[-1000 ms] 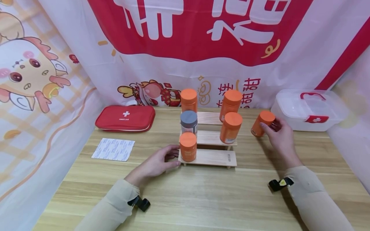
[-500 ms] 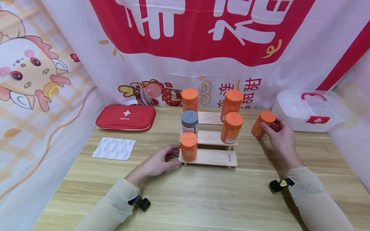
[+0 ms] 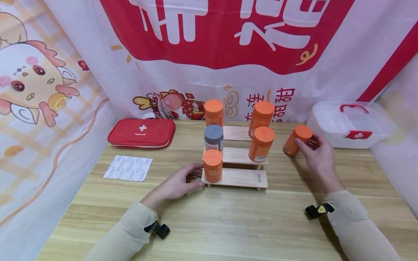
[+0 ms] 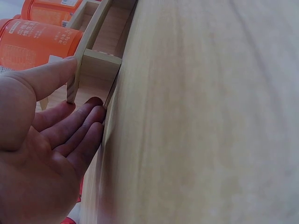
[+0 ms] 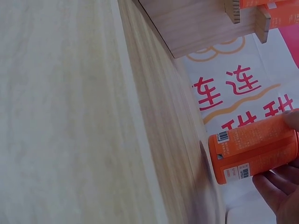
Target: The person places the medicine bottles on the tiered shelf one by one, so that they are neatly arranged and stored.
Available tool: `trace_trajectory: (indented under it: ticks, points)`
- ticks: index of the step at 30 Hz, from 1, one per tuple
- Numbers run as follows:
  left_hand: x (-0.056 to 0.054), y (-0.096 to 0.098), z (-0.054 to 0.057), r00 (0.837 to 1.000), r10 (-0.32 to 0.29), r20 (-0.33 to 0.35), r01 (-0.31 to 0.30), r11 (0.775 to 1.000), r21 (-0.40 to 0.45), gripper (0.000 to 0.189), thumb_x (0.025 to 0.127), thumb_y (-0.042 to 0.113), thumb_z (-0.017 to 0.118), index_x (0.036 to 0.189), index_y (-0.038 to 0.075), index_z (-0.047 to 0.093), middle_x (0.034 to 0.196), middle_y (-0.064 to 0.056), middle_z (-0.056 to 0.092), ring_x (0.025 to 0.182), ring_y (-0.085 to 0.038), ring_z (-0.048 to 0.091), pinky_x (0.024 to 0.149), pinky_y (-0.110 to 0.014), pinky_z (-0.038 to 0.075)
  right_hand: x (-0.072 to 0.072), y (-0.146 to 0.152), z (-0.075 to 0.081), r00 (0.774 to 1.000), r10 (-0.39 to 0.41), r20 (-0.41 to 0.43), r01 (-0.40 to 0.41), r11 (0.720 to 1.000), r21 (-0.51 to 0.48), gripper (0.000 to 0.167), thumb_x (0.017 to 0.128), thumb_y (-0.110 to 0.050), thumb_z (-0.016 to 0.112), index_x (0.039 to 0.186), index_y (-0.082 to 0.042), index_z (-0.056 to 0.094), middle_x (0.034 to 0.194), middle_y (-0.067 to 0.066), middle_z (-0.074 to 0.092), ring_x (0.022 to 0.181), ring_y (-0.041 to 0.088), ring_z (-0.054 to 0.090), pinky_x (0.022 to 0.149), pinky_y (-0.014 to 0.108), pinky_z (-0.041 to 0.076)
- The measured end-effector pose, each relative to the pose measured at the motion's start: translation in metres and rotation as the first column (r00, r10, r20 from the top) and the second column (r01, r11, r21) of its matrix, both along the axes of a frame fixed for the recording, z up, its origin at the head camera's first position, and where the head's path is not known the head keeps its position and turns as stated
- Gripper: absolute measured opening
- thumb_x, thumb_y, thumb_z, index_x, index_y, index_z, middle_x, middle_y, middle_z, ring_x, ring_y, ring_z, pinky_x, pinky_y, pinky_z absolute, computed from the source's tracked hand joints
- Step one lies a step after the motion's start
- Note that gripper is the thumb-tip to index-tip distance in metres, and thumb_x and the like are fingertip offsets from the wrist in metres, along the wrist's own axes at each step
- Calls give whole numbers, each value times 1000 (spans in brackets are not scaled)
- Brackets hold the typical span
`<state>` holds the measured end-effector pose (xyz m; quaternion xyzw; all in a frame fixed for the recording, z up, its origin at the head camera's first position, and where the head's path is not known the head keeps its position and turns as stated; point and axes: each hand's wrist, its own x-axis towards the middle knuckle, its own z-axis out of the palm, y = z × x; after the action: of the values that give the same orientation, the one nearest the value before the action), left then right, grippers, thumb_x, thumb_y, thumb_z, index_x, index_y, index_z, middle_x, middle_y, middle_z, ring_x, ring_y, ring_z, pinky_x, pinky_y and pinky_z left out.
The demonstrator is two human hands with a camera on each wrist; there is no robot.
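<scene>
My right hand [image 3: 318, 156] grips an orange pill bottle [image 3: 295, 142] by its upper part, right of a three-step wooden rack [image 3: 240, 177]. The bottle tilts, its base close over the table in the right wrist view [image 5: 254, 149]. At the rack's front left end, my left hand [image 3: 181, 182] pinches the lowest step, thumb at its top edge and index finger beneath. On that step stands an orange bottle [image 3: 213, 167]. Behind it come a grey-capped bottle [image 3: 213, 136] and another orange one [image 3: 213, 111]. Two orange bottles stand on the right, on the middle [image 3: 261, 146] and top [image 3: 261, 117] steps.
At the back left lies a red first aid pouch [image 3: 142, 133], with a white printed blister sheet [image 3: 128, 168] in front of it. A clear-lidded white box [image 3: 349, 125] stands at the back right, just behind my right hand. A printed cloth [image 3: 183, 78] hangs behind the table.
The bottle in my right hand leans very slightly more to the right at its cap. My left hand and the rack have kept their places.
</scene>
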<state>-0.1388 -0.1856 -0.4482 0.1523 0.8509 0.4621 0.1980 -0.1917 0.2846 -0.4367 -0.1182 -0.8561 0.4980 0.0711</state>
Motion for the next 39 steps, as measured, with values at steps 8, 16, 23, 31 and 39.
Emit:
trace_trajectory:
  ticks: [8, 16, 23, 31, 39]
  points:
    - [0, -1, -2, 1000, -13, -4, 13, 1000, 9, 65, 102, 29, 77, 159, 15, 50, 150, -6, 65, 141, -29, 61, 125, -55, 47, 10, 1, 5, 1000, 8, -19, -8, 1000, 18, 83, 103, -54, 68, 166, -8, 39, 163, 19, 52, 145, 35, 55, 108, 13, 54]
    - [-1, -1, -2, 1000, -8, 5, 7, 1000, 17, 66, 102, 28, 78, 160, 16, 50, 151, -5, 64, 142, -29, 60, 125, -54, 46, 23, -3, 16, 998, 5, -60, -4, 1000, 27, 80, 103, -50, 70, 164, -7, 42, 161, 19, 55, 141, 35, 57, 96, 0, 50]
    - [-2, -2, -4, 1000, -4, 6, 4, 1000, 12, 67, 101, 29, 78, 160, 16, 49, 152, -5, 64, 143, -29, 60, 126, -54, 46, 33, -7, 24, 996, 19, -84, -16, 999, 34, 77, 104, -46, 71, 164, -7, 42, 162, 20, 54, 143, 39, 57, 97, 1, 50]
    - [-2, -2, -3, 1000, -6, 4, 6, 1000, 15, 66, 101, 28, 78, 160, 15, 50, 151, -5, 64, 142, -29, 60, 125, -53, 46, 44, -9, 28, 992, 26, -123, -18, 998, 66, 74, 103, -42, 73, 163, -8, 45, 158, 20, 57, 132, 27, 61, 93, -1, 49]
    - [-2, -3, -5, 1000, -4, 4, 4, 1000, 8, 66, 102, 30, 77, 160, 16, 50, 152, -5, 64, 142, -29, 60, 126, -55, 46, 59, -11, 33, 981, 47, -189, -35, 997, 66, 69, 102, -36, 76, 161, -10, 48, 154, 18, 58, 120, 0, 59, 92, -2, 49]
